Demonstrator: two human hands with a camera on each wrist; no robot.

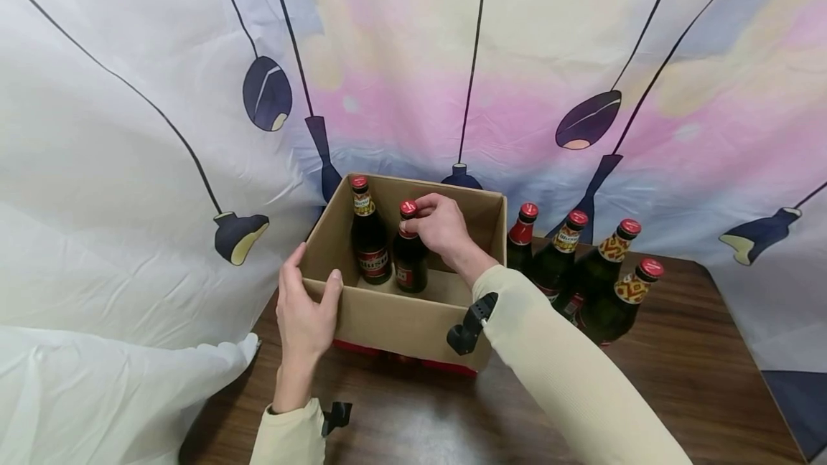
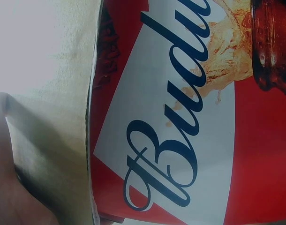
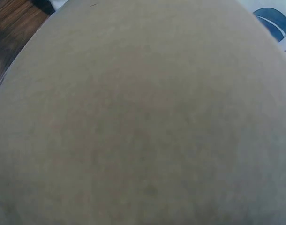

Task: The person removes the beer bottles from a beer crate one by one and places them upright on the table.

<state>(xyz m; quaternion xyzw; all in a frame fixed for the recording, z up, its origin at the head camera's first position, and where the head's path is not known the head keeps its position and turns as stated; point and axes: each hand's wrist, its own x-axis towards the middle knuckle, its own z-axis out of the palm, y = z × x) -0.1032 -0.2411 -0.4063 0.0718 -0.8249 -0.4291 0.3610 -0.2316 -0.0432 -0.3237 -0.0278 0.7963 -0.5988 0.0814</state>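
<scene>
An open cardboard box (image 1: 400,307) stands on the table. My left hand (image 1: 306,314) holds its near left corner, with the thumb against the front flap; the left wrist view shows part of that hand beside the box's red printed side (image 2: 171,140). Inside the box, my right hand (image 1: 442,224) pinches a dark beer bottle (image 1: 410,264) by the neck, just under its red cap. The bottle is upright near the box floor; whether it touches cannot be told. A second beer bottle (image 1: 371,242) stands left of it. Plain cardboard (image 3: 143,112) fills most of the right wrist view.
Several more red-capped beer bottles (image 1: 607,307) stand close to the box's right side, partly behind my right forearm. The wooden table (image 1: 698,336) extends right and toward me. A curtain with printed lamps (image 1: 400,92) hangs behind, and white cloth (image 1: 116,379) drapes at the left.
</scene>
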